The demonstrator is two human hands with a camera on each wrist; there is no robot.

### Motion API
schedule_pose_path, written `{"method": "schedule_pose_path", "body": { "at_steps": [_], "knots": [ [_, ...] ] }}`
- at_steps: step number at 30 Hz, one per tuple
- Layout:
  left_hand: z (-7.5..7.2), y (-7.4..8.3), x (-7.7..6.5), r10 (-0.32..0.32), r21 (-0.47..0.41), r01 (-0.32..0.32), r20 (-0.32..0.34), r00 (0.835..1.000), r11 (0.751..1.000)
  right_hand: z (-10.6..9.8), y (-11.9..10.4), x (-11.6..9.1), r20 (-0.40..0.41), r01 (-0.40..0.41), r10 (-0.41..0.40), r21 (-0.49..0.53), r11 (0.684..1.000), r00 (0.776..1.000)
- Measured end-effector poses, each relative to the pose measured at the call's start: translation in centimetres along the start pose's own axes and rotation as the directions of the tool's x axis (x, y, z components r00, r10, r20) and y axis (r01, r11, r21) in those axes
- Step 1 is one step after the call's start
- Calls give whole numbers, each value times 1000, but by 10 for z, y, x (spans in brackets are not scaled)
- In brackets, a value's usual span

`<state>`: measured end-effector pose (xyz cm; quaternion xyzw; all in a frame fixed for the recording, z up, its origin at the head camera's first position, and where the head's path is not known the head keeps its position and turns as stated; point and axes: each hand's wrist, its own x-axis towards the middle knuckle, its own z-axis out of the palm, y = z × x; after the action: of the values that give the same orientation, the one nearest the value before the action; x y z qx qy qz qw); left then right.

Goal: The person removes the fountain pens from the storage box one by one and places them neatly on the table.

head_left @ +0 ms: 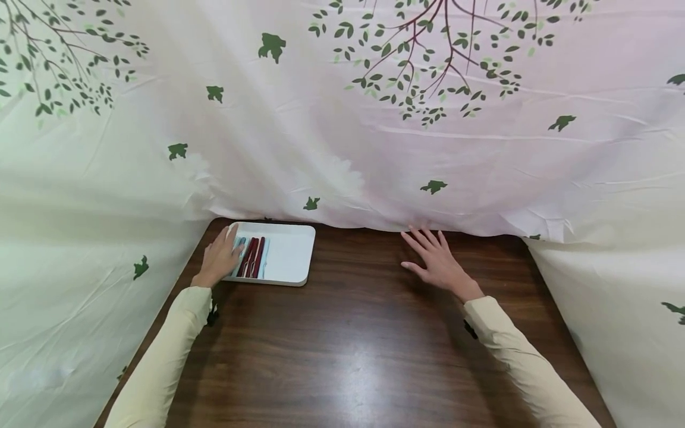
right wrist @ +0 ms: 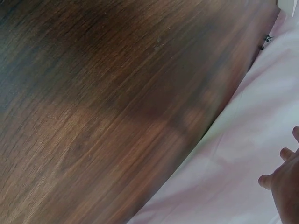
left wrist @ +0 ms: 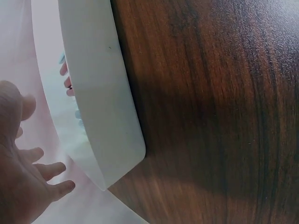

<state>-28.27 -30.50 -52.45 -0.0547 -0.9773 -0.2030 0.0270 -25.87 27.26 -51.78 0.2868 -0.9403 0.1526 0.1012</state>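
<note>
A white tray [head_left: 289,255] lies at the far left of the brown table. In its left half several slim, pen-like sticks stand side by side: dark red ones [head_left: 259,257], a pale blue one [head_left: 265,260] and teal ones partly covered by fingers. My left hand [head_left: 218,258] hovers at the tray's left end with its fingers extended, overlapping the rim in the head view. The left wrist view shows those fingers apart beside the tray wall [left wrist: 100,88]. Over the table's back right, my right hand [head_left: 439,263] spreads its fingers and holds nothing.
The wooden table [head_left: 342,333] reaches back to a hanging cloth [head_left: 348,148] with printed leaves and branches. More cloth hangs along the left and right sides. Past the table edge in the right wrist view, pale cloth [right wrist: 233,154] shows behind the fingers.
</note>
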Motion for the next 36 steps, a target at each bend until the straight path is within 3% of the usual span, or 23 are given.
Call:
{"method": "schedule_pose_path", "body": {
  "at_steps": [11,24,30,36],
  "knots": [
    [0,-7,-6,-136,-139,127,-60,989,982,3,-5,5,6,14,-14,-2,1000,1000],
    [-1,-20,-8,-217,-189,217,20,976,958,6,-12,11,49,15,-14,-15,1000,999],
    [-10,-25,-6,-278,-246,286,69,958,926,7,-14,12,32,29,-29,-21,999,999],
    [-13,-31,-6,-272,-267,287,94,958,920,6,-14,13,44,16,-15,-13,1000,999]
  ]
}}
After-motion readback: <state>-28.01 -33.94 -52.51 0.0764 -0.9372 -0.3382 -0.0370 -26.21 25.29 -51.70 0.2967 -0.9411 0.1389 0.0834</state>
